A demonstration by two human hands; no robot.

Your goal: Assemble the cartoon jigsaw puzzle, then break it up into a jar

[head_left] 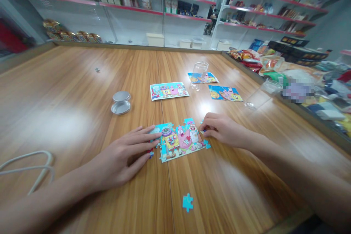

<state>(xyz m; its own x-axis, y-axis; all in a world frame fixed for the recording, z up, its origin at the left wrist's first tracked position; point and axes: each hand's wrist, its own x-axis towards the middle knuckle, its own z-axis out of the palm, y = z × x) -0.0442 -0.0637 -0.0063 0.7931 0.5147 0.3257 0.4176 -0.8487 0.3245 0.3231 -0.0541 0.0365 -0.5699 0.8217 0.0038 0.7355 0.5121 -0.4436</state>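
A partly joined cartoon jigsaw puzzle [186,139] lies on the wooden table between both hands, with uneven gaps along its top and sides. My left hand [128,151] rests with fingers stretched over the puzzle's left end, hiding some pieces there. At the right edge, my right hand [216,128] has its fingertips pinched on a small blue puzzle piece [202,127], mostly covered by the fingers. Just below them a loose blue piece [206,144] touches or nearly touches the puzzle. Nearer to me lies a single light-blue piece [188,202].
Beyond the puzzle lie a picture card [169,91] and two more cards, one behind an upright clear cylinder [199,75]. Another clear container [261,95] stands at right. Two round metal lids [121,107] sit left, a white cable [41,168] nearer. Packaged goods crowd the right edge.
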